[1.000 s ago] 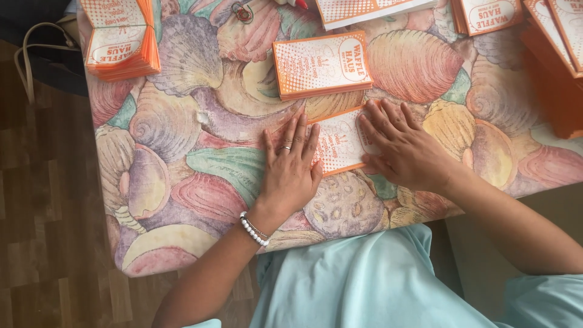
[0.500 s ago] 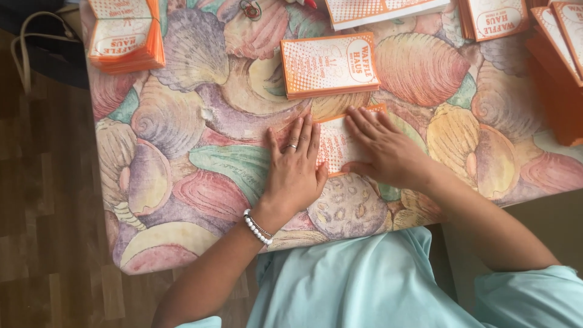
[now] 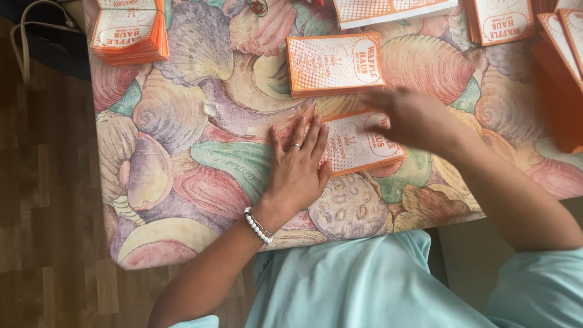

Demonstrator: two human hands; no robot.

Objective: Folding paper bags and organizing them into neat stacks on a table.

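The right hand has slid rightward across the orange paper bag, blurred, fingers spread. The left hand presses flat, fingers open, on the bag's left edge.

Matt paper bag – printed cloth table cover – wood floor.

Bench on a wooden floor

A shell-patterned cloth in pastel colours covers the bench; dark brown wood flooring runs along its left side under soft, even light.
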